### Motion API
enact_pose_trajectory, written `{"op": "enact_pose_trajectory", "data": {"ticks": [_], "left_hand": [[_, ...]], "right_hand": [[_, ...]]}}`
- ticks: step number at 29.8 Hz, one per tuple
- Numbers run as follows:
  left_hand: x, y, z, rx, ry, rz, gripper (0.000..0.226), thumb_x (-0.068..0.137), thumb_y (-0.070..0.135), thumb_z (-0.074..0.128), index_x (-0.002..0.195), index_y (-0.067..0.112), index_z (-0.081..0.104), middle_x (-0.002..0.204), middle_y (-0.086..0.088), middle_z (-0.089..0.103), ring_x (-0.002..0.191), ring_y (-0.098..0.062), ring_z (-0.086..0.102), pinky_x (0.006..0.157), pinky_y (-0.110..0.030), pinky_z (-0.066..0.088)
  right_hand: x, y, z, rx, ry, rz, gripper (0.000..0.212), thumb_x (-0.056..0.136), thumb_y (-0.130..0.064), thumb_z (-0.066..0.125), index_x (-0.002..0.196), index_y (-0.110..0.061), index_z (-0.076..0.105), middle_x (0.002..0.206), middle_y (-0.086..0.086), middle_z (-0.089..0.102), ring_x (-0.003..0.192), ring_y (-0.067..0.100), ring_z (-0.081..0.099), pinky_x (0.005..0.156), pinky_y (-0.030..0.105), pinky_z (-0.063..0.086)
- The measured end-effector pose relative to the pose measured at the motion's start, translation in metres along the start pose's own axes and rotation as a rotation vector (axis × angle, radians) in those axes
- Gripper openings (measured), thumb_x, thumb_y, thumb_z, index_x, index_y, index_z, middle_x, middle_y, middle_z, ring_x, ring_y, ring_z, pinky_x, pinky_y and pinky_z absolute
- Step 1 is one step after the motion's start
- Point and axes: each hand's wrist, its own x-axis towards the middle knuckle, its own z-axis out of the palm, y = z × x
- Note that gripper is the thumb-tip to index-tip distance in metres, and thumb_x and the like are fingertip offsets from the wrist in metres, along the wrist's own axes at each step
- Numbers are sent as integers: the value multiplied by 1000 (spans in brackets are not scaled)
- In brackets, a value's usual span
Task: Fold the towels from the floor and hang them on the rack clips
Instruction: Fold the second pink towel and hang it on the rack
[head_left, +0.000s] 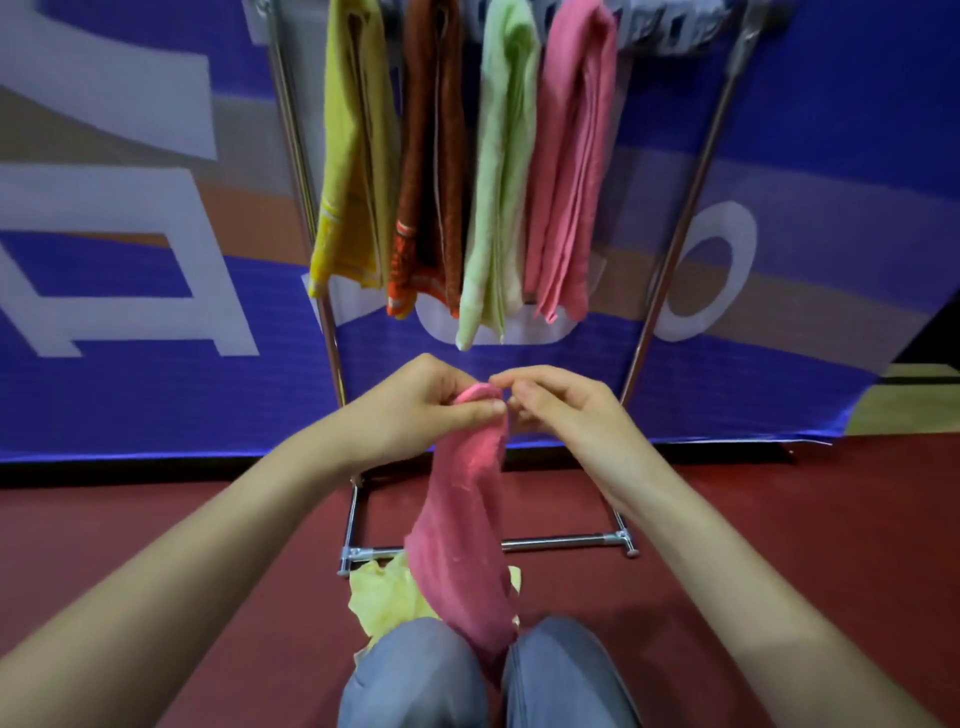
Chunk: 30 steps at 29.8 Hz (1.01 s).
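Directly ahead of me the rack (675, 244) stands against a blue banner (156, 312), its two slanted poles framing the working space. Open room lies between the poles below the hanging cloths, and along the top rail to the right, where a row of clips (675, 31) shows beside the last towel. The red floor (779, 519) spreads wide on both sides of my arms.

Four folded towels hang side by side from the rail: a yellow hanging towel (353, 156), a brown towel (434, 156), a light green towel (504, 171) and a hanging pink towel (576, 156). Their lower ends reach down close above my hands. The rack's base bar (561, 543) crosses the floor behind the cloth I hold, and my knees (415, 670) in grey trousers sit at the bottom edge.

I hold the pink towel (462, 519) up in front of the rack, below the green one. My left hand (431, 410) pinches its top edge between thumb and fingers. My right hand (561, 410) has curled fingers, with thumb and forefinger meeting at the same top edge, touching the left. The towel hangs as a narrow, bunched strip, its lower end falling between my knees. A pale yellow towel (384, 597) lies crumpled on the floor behind it, just beside the base bar's left corner.
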Motion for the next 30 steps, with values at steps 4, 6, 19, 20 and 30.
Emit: {"op": "enact_pose_trajectory", "data": {"ticks": [4,6,19,20,30], "left_hand": [[-17,32,-3,79,-53,-2,38,84,22,59,61,-9,55,58,-7,38,53,-11,32,50,-23,28],[-20,39,-3,111,-74,-2,37,85,19,59,55,-2,50,53,-3,33,48,-7,27,46,-19,24],[-36,67,6,-91,-70,26,46,81,33,59,82,-12,60,76,-13,56,73,-21,49,73,-35,39],[-38,65,6,-129,-61,25,46,80,34,57,83,-12,59,78,-14,55,75,-22,48,75,-36,38],[-16,74,8,-25,30,137,35,89,21,52,69,-6,56,67,-12,46,64,-19,38,60,-31,31]], "right_hand": [[-21,-37,0,-89,-20,-142,14,84,-7,57,84,-9,71,75,-6,64,75,2,59,75,16,49],[-23,-47,-1,-146,-60,-173,12,82,-5,60,83,-6,72,71,-7,63,71,-1,58,72,11,47],[-42,-70,-21,-191,70,-287,24,85,-4,55,70,-22,60,69,-7,59,66,-3,55,72,15,47],[-42,-68,-24,-158,93,-273,25,86,-3,53,71,-22,59,69,-5,59,67,-2,55,73,16,47],[-43,-55,-32,-48,188,-151,19,87,-8,53,74,-16,64,67,1,62,60,1,58,62,16,52]]}}
